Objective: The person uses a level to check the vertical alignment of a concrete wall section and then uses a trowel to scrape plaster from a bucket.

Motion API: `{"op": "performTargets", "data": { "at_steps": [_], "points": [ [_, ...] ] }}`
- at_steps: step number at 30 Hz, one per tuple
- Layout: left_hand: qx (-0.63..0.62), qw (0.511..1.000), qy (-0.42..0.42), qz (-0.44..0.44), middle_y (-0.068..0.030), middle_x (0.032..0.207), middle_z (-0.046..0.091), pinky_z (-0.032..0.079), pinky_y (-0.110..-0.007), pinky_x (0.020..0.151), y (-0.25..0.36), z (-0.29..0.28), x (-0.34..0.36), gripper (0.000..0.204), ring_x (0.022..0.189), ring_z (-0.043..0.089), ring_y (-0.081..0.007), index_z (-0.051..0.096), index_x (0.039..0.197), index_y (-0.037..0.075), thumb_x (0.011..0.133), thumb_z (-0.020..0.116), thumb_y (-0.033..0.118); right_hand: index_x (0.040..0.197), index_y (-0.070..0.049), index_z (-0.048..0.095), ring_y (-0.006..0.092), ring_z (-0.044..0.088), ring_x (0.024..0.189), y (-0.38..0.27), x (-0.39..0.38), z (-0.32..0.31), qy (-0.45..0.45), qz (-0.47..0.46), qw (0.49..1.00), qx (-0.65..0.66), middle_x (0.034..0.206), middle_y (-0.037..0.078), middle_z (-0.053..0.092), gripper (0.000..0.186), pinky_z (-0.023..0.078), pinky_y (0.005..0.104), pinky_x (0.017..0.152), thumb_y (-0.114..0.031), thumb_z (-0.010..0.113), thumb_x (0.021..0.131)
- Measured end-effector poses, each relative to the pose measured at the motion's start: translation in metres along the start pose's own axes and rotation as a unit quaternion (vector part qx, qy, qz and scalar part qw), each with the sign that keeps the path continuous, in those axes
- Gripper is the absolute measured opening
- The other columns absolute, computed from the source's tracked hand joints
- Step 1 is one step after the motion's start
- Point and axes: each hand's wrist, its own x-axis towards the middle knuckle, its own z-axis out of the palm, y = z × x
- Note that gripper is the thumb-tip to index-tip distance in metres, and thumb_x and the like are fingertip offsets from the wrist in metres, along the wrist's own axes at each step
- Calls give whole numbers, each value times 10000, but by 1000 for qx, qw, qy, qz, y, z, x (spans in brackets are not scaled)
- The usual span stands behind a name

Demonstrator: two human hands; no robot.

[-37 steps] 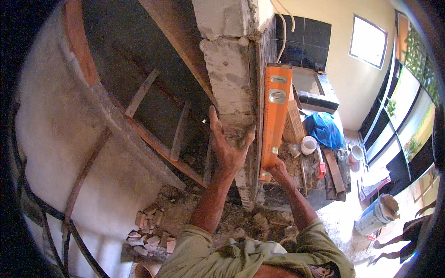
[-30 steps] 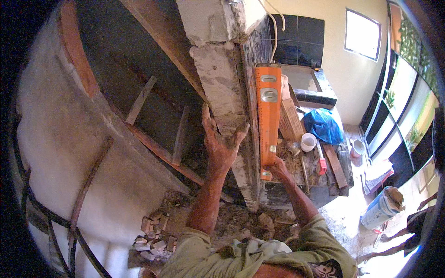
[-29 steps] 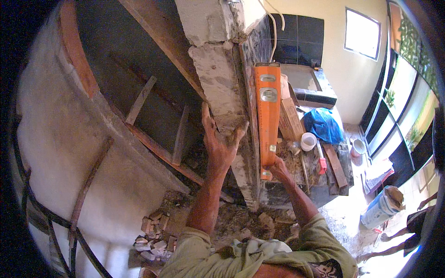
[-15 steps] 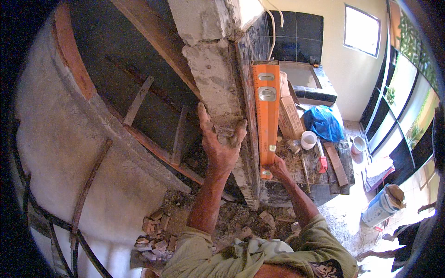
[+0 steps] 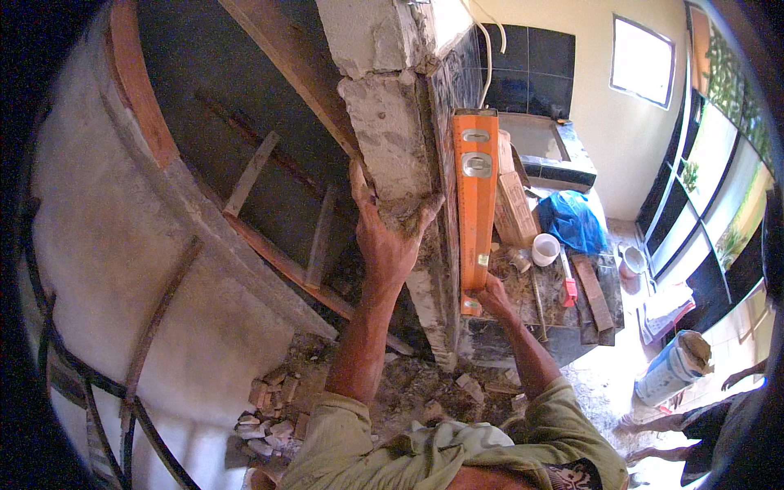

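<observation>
A long orange spirit level stands against the dark-faced right side of a rough, broken wall. Its vials face up toward me. My right hand grips the level at its lower end, and part of that grip is hidden. On the wall's bare edge, my left hand is clamped round the masonry, its fingers along the left side and its thumb reaching over toward the right.
Right of the level, a dusty counter holds a white cup, a blue plastic bag, a red-and-white brush and wood pieces. Brick rubble lies below. A sack stands at right, near another person's limbs.
My left hand has shifted slightly up along the wall edge. The level stays against the wall in my right hand. At lower right, the other person has come further into view.
</observation>
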Motion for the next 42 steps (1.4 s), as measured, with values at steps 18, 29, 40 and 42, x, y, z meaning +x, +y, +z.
{"op": "performTargets", "data": {
  "at_steps": [18, 29, 40, 42],
  "points": [
    [-11, 998, 38, 45, -236, 1387, 348, 338, -453, 1070, -10, 5, -2, 948, 1253, 404, -353, 156, 1452, -7, 761, 773, 195, 1101, -34, 610, 112, 577, 892, 6, -2, 6, 26, -86, 995, 44, 956, 15, 648, 334, 475, 310, 793, -129, 688, 790],
    [70, 992, 19, -107, -179, 1433, 309, 465, -384, 933, -92, -59, -103, 524, 1149, 512, -292, 444, 1285, -15, 878, 671, 225, 1124, -50, 600, 110, 566, 970, -28, -58, -50, 42, -45, 989, 137, 1043, 6, 633, 347, 451, 300, 877, -125, 697, 799],
    [-15, 752, -41, -658, -85, 1031, 657, 464, -255, 578, -150, -139, -373, 443, 731, 594, -135, 567, 1158, 69, 922, 566, 444, 1158, -15, 548, 111, 551, 846, 20, -223, -113, 220, 72, 968, 97, 963, 11, 577, 621, 470, 286, 740, -478, 689, 768],
    [-126, 630, -81, -762, -91, 952, 685, 389, -215, 449, -127, -123, -370, 456, 626, 565, -126, 553, 1143, 99, 936, 504, 503, 1144, 6, 562, 137, 550, 872, 21, -231, -112, 231, 81, 966, 85, 959, 45, 592, 483, 468, 305, 781, -281, 655, 766]
  ]
}}
